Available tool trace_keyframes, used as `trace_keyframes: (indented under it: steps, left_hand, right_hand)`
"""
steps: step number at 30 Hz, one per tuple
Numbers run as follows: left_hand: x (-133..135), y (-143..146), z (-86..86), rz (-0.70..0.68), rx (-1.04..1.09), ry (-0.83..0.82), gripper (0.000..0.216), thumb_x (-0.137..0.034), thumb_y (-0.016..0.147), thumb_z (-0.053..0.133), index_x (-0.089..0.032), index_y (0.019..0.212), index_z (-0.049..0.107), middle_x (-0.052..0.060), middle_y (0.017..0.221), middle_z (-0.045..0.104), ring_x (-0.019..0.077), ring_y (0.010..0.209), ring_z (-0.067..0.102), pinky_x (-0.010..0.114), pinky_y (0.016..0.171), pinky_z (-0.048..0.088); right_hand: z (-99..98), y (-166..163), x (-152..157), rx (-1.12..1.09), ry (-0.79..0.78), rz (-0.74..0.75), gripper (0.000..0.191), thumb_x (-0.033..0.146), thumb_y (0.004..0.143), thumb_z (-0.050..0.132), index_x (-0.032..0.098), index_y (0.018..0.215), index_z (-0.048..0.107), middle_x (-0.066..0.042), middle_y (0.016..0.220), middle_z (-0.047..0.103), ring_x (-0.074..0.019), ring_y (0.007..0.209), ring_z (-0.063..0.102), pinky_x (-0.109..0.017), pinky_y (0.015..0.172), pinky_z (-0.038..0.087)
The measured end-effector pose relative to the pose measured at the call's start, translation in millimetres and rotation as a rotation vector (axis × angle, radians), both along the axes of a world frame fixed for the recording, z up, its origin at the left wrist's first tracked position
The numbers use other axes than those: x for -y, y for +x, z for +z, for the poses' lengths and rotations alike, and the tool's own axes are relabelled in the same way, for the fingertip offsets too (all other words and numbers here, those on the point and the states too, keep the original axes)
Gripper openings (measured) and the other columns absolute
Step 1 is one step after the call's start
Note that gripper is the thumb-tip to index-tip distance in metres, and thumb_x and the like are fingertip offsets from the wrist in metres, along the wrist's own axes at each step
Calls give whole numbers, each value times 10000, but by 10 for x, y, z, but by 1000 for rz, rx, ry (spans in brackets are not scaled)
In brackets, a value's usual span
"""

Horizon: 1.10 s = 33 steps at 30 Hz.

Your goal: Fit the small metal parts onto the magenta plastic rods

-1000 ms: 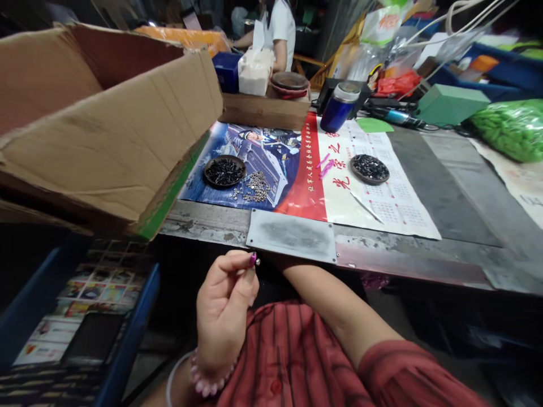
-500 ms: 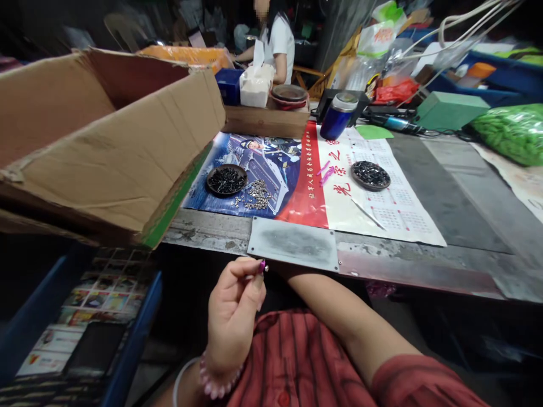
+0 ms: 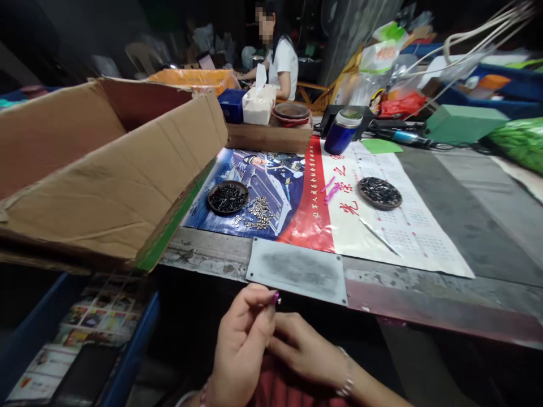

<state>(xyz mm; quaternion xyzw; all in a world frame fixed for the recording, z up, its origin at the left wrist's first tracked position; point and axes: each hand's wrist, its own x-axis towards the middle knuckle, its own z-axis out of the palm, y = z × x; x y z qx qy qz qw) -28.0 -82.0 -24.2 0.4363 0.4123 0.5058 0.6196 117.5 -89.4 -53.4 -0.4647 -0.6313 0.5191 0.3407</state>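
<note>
My left hand [image 3: 246,339] is closed in a pinch in front of the table edge. At its fingertips show a bit of purple [image 3: 275,297] and a tiny shiny metal bead [image 3: 279,301]. My right hand [image 3: 299,347] is right beside it, fingers curled, their tips hidden behind the left hand. Just beyond both lies a grey metal plate [image 3: 297,270] with a dark smudged middle. Farther off, a pile of small metal beads [image 3: 261,213] lies by a round dish of black slender pieces [image 3: 228,198]. A second such dish [image 3: 379,193] stands to the right.
A large cardboard box [image 3: 119,186] takes up the left. A poster calendar [image 3: 424,243] covers the tabletop, bearing purple strips [image 3: 333,191], a thin pointed tool [image 3: 379,237] and a blue jar [image 3: 341,135]. A blue crate [image 3: 142,328] sits below left. A person [image 3: 286,68] sits behind.
My right hand has come up from under the table edge to meet the left hand. The left hand keeps its pinch. The view has tilted slightly upward.
</note>
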Motion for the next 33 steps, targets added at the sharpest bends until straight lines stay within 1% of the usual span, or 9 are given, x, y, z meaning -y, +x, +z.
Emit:
trace_keyframes:
  steps: [2,4,6,8,14,21,26,30,33]
  left_hand:
    - [-25,89,24,-43,-15,5,74,-257,990,639,-245,1002,712,13,925,616,76,609,470,183,561,423]
    - [-47,199,59,-72,-33,13,80,-239,992,631,-242,990,710,15,923,617,89,646,522,191,590,454]
    - [-63,309,83,-99,-40,17,77,-227,987,635,-234,976,710,19,915,620,111,708,582,201,638,492]
    - [-71,399,85,-125,-40,25,86,-212,987,629,-234,972,711,19,908,620,129,768,623,211,695,523]
    - [-43,523,-5,-112,-87,98,159,-171,1004,584,-259,1036,712,22,947,618,146,868,637,226,810,533]
    - [-24,607,-53,-73,-112,97,153,-168,1005,573,-250,988,701,9,885,587,139,815,604,217,773,521]
    - [-3,633,-81,-44,-82,118,197,-154,1010,555,-279,1048,702,13,925,591,139,842,608,215,788,521]
    - [49,628,-121,-68,-42,168,252,-121,1015,524,-290,1106,687,13,945,561,124,792,572,203,717,504]
    - [70,628,-126,-79,-11,132,240,-124,1022,518,-291,1083,679,4,950,544,110,757,550,189,665,487]
  right_hand:
    - [103,202,114,-53,-79,-32,430,458,1064,442,179,772,590,18,692,609,-111,624,579,-211,567,475]
    - [218,377,188,-100,-86,-181,441,453,1079,386,191,766,552,16,693,570,-112,631,555,-213,587,462]
    - [311,468,200,-134,-22,-292,411,437,1077,394,198,785,557,11,715,556,-117,647,550,-215,605,467]
    - [364,477,160,-148,69,-350,352,397,1068,431,204,817,584,7,740,568,-120,660,563,-211,609,475]
    - [353,416,36,-74,283,-490,182,226,1020,539,212,853,609,11,782,619,-105,694,616,-180,641,500]
    - [345,447,43,-19,300,-526,150,157,992,557,216,866,612,17,765,604,-101,669,607,-180,622,505]
    - [353,424,96,-32,322,-559,109,126,968,579,222,944,624,-2,815,641,-120,710,647,-196,640,541]
    - [370,408,119,20,413,-568,107,114,949,607,211,930,649,0,764,637,-109,630,623,-191,578,521]
    - [365,348,110,1,426,-623,122,85,933,616,201,907,646,8,754,627,-96,632,619,-172,575,519]
